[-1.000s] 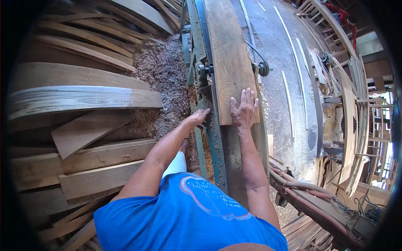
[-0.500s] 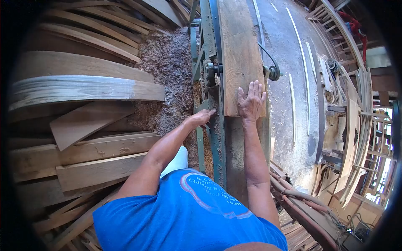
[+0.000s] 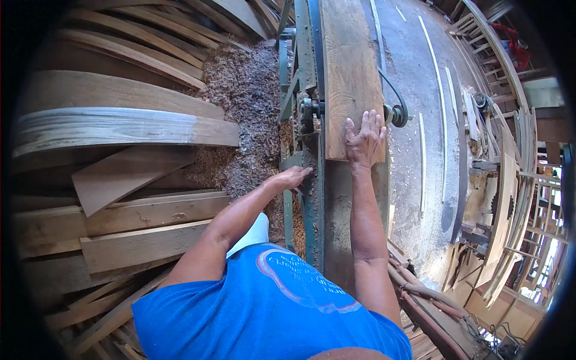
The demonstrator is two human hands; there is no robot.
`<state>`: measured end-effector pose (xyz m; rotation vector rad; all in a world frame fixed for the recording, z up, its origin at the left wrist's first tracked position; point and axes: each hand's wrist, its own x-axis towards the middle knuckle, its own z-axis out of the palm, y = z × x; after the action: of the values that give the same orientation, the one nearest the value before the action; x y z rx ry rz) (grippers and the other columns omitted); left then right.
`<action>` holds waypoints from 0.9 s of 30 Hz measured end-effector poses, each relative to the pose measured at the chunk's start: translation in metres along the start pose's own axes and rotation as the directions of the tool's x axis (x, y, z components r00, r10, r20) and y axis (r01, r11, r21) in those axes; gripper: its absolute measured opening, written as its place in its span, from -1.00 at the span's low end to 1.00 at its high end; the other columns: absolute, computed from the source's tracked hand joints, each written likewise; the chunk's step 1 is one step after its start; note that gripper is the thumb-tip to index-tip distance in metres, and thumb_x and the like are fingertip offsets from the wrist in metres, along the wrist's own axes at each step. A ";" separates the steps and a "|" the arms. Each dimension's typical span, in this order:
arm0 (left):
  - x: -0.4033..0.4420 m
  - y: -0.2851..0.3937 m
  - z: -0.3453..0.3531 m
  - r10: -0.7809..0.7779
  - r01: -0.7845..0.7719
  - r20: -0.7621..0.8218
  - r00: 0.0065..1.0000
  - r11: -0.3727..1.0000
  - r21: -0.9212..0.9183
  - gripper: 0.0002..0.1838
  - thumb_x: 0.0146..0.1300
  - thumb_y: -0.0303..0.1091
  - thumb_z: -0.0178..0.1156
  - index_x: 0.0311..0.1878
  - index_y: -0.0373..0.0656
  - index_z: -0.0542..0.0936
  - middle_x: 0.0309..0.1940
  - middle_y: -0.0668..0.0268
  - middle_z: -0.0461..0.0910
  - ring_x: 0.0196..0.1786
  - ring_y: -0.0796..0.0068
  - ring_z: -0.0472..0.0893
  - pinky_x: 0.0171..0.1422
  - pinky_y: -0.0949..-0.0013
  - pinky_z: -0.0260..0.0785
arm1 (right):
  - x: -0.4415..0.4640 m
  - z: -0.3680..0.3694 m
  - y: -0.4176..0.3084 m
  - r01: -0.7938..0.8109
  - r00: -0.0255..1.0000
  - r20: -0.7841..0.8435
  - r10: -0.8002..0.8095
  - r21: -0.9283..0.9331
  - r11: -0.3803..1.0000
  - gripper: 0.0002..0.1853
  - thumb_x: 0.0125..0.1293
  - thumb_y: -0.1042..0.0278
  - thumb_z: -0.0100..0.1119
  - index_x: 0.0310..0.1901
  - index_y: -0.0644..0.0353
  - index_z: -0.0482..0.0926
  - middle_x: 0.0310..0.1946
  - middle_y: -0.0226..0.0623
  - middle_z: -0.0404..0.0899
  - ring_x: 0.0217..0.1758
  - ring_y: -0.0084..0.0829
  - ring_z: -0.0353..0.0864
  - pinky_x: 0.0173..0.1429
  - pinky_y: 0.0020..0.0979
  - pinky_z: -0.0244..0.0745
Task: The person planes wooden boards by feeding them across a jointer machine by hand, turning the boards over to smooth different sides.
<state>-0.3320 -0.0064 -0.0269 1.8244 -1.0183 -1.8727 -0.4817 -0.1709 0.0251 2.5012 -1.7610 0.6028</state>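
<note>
A long wooden plank [image 3: 352,66] lies lengthwise on the metal bed [image 3: 340,204] of a green-framed planing machine. My right hand [image 3: 365,141] is spread flat on the plank's near end, fingers pointing forward and slightly apart. Lower and to the left, my left hand [image 3: 292,178] is at the machine's green side edge [image 3: 311,210]. Its fingers are bent together against that edge, and their tips are partly hidden.
Wood shavings [image 3: 240,114] are heaped left of the machine. Stacked boards [image 3: 150,207] fill the left side. A pulley with a belt [image 3: 397,115] sticks out at the machine's right. Thin strips [image 3: 423,162] lie on the concrete floor. Hoses [image 3: 420,288] run at lower right.
The plank has slid a little forward along the bed, with my right hand flat on it. My left hand stays at the machine's edge, its fingers now more bent.
</note>
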 end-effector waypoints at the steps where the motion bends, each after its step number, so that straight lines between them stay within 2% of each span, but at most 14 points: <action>1: 0.010 -0.013 0.004 0.034 -0.033 -0.059 0.998 0.999 0.030 -0.28 0.48 0.20 -0.16 0.05 -0.42 0.55 -0.27 0.11 0.60 -0.15 0.24 0.57 0.02 0.13 0.41 | 0.003 0.001 -0.001 -0.003 1.000 -0.004 0.003 0.007 1.000 -0.31 0.36 -0.17 0.01 0.27 0.31 0.45 0.37 -0.04 0.35 0.49 -0.14 0.22 0.56 -0.03 -0.07; 4: 0.029 -0.029 0.006 -0.010 0.010 -0.008 1.000 0.998 -0.069 -0.28 0.48 0.20 -0.15 0.00 -0.46 0.55 -0.33 0.12 0.58 -0.22 0.26 0.54 0.01 0.13 0.38 | 0.014 0.001 -0.004 -0.001 1.000 -0.008 0.001 0.003 1.000 -0.32 0.36 -0.16 0.02 0.26 0.31 0.46 0.36 -0.05 0.36 0.49 -0.15 0.23 0.56 -0.03 -0.07; 7: 0.029 -0.023 -0.001 -0.106 0.111 0.123 0.987 0.993 -0.030 -0.25 0.48 0.18 -0.15 0.33 -0.41 0.36 0.26 -0.09 0.45 0.28 0.10 0.47 0.33 0.13 0.32 | 0.024 0.008 -0.004 0.008 1.000 -0.012 -0.009 -0.011 1.000 -0.32 0.36 -0.16 0.03 0.26 0.30 0.47 0.36 -0.06 0.37 0.49 -0.15 0.22 0.56 -0.04 -0.07; 10: 0.029 -0.026 0.001 -0.010 0.008 0.090 0.996 1.000 0.022 -0.25 0.48 0.17 -0.16 0.31 -0.45 0.36 0.21 -0.07 0.49 0.20 0.12 0.52 0.22 0.15 0.42 | 0.032 0.013 -0.005 0.007 1.000 -0.013 -0.007 0.001 1.000 -0.32 0.35 -0.16 0.03 0.26 0.30 0.47 0.36 -0.07 0.37 0.50 -0.15 0.22 0.56 -0.04 -0.06; 13: 0.022 -0.021 0.003 -0.012 0.015 0.084 0.996 0.999 -0.040 -0.24 0.49 0.16 -0.15 0.31 -0.48 0.35 0.24 -0.07 0.46 0.20 0.13 0.52 0.11 0.17 0.51 | 0.041 0.019 -0.004 0.013 1.000 -0.025 -0.014 -0.002 1.000 -0.31 0.34 -0.17 0.04 0.27 0.29 0.47 0.36 -0.08 0.37 0.50 -0.16 0.22 0.55 -0.04 -0.06; 16: 0.016 -0.015 0.003 -0.040 0.061 0.113 0.993 0.981 -0.186 -0.24 0.49 0.15 -0.14 0.31 -0.50 0.34 0.28 -0.07 0.42 0.22 0.11 0.51 0.08 0.15 0.56 | 0.051 0.025 -0.005 0.005 1.000 -0.019 -0.005 -0.009 1.000 -0.30 0.34 -0.19 0.04 0.27 0.28 0.47 0.37 -0.08 0.36 0.50 -0.17 0.22 0.55 -0.05 -0.07; 19: 0.037 -0.037 0.007 -0.018 0.032 0.097 0.995 0.989 -0.143 -0.24 0.48 0.15 -0.13 0.31 -0.51 0.33 0.29 -0.08 0.40 0.19 0.10 0.52 0.04 0.15 0.60 | 0.059 0.029 -0.005 0.002 1.000 -0.015 -0.002 -0.002 1.000 -0.30 0.34 -0.20 0.02 0.27 0.27 0.47 0.37 -0.09 0.36 0.50 -0.18 0.21 0.56 -0.05 -0.07; 22: 0.030 -0.034 0.012 0.011 -0.007 0.018 1.000 0.979 -0.203 -0.31 0.49 0.15 -0.12 0.06 -0.45 0.53 -0.16 0.14 0.60 -0.13 0.31 0.57 -0.05 0.19 0.49 | 0.066 0.034 -0.006 0.001 1.000 -0.020 -0.001 -0.010 1.000 -0.30 0.34 -0.20 0.03 0.27 0.26 0.47 0.37 -0.11 0.36 0.51 -0.18 0.21 0.55 -0.06 -0.06; 25: 0.014 -0.018 0.010 0.013 -0.011 0.005 1.000 0.975 -0.222 -0.32 0.49 0.16 -0.13 0.02 -0.43 0.56 -0.19 0.17 0.60 -0.14 0.32 0.57 -0.07 0.19 0.48 | 0.073 0.040 -0.007 -0.002 0.999 -0.044 0.002 -0.009 1.000 -0.31 0.34 -0.20 0.04 0.26 0.25 0.48 0.37 -0.12 0.37 0.50 -0.18 0.22 0.55 -0.06 -0.05; 27: 0.015 -0.016 0.004 0.011 0.003 0.078 0.997 0.984 -0.176 -0.29 0.49 0.15 -0.14 0.21 -0.46 0.42 0.09 0.03 0.52 0.05 0.22 0.55 0.02 0.18 0.54 | 0.078 0.042 -0.007 0.001 1.000 -0.028 -0.002 -0.026 1.000 -0.30 0.34 -0.22 0.02 0.26 0.25 0.48 0.37 -0.12 0.37 0.50 -0.18 0.22 0.55 -0.06 -0.06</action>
<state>-0.3338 -0.0045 -0.0486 1.6590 -0.8499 -1.9780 -0.4400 -0.2488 0.0131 2.4653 -1.7457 0.6078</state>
